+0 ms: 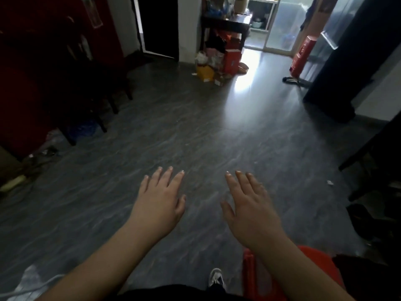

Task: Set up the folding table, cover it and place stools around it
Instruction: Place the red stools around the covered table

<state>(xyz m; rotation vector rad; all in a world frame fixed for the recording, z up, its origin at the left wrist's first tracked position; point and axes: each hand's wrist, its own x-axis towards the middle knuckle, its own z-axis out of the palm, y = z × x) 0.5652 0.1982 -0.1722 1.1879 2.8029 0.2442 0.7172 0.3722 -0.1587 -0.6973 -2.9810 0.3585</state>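
My left hand (161, 199) and my right hand (249, 205) are stretched out in front of me over the grey floor (195, 137), palms down, fingers straight and spread, holding nothing. A red plastic stool (312, 266) shows at the bottom right, partly hidden under my right forearm. No folding table or table cover is visible in this view.
Dark wooden chairs (93, 90) stand at the left against a red wall. Boxes and bags (217, 61) pile up by a dark side table (225, 22) at the back. A dark cabinet (347, 61) stands at the right, dark furniture (377, 170) at the right edge. My shoe (215, 278) is below.
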